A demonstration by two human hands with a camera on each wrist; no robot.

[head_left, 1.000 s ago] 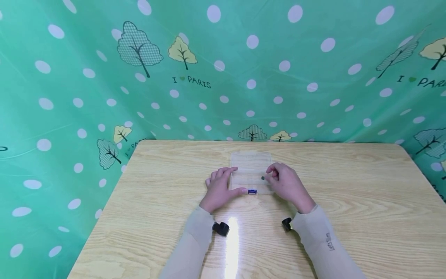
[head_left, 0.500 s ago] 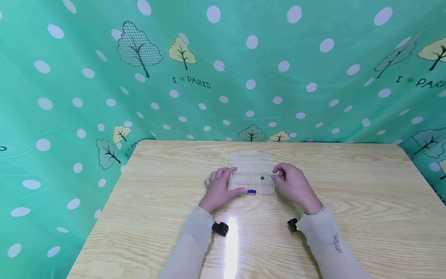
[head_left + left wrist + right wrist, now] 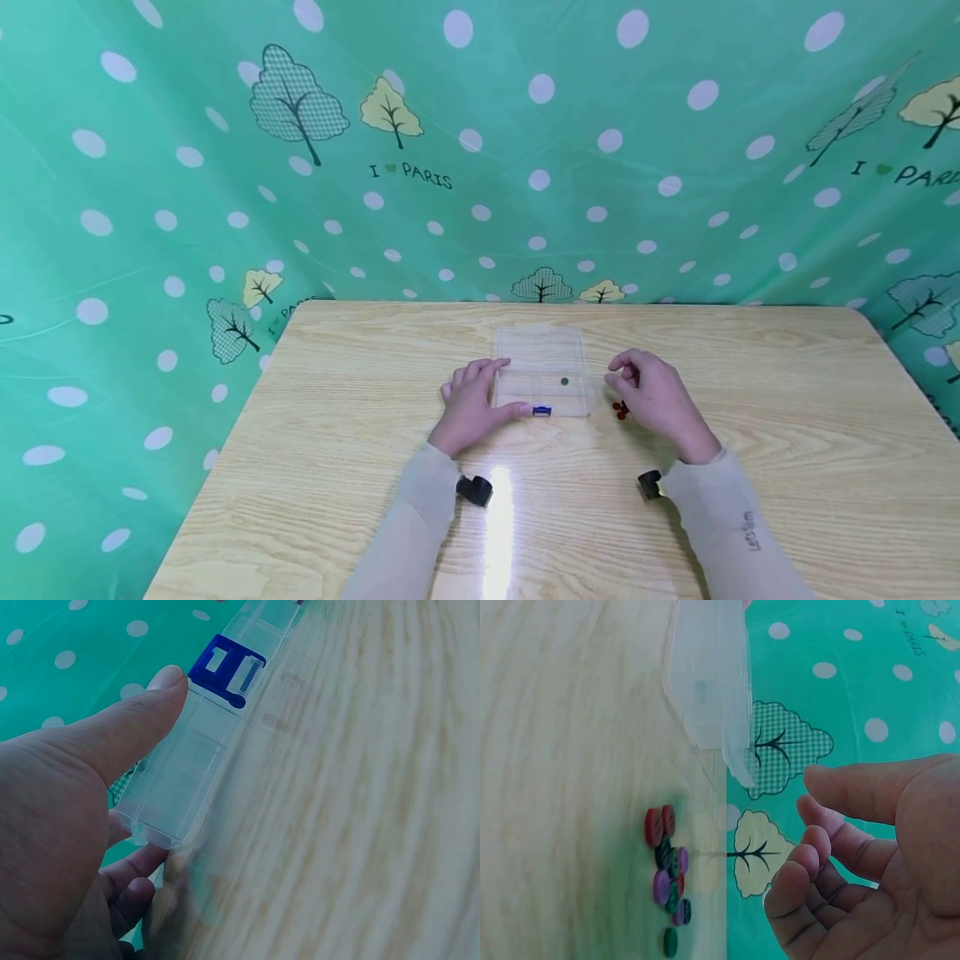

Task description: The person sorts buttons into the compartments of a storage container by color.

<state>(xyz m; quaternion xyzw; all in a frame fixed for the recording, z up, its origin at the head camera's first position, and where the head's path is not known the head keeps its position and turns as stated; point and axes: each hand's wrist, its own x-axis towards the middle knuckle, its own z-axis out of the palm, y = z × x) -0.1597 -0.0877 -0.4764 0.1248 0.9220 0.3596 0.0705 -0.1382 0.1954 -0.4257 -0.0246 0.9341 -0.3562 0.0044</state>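
A clear plastic compartment box [image 3: 517, 385] with its lid [image 3: 538, 343] folded back lies on the table. One dark green button [image 3: 565, 382] is inside it, toward the right. My left hand [image 3: 474, 402] grips the box's left side, thumb along the front beside the blue latch [image 3: 225, 671], fingers around the end. To the right of the box, my right hand [image 3: 654, 402] hovers with fingers loosely bent and nothing between thumb and forefinger. Under it lies a loose pile of buttons: in the right wrist view, a red button [image 3: 654, 827], a purple button [image 3: 661, 887] and a green button [image 3: 670, 942] show among several.
The box stands on a light wood-grain table [image 3: 360, 375]. Behind the table's far edge hangs a green dotted curtain [image 3: 540, 133] printed with trees. A strip of glare [image 3: 498, 525] crosses the tabletop between the forearms.
My right hand has moved right, away from over the box, uncovering the green button inside and then the red buttons on the table. My left hand has stayed put on the box.
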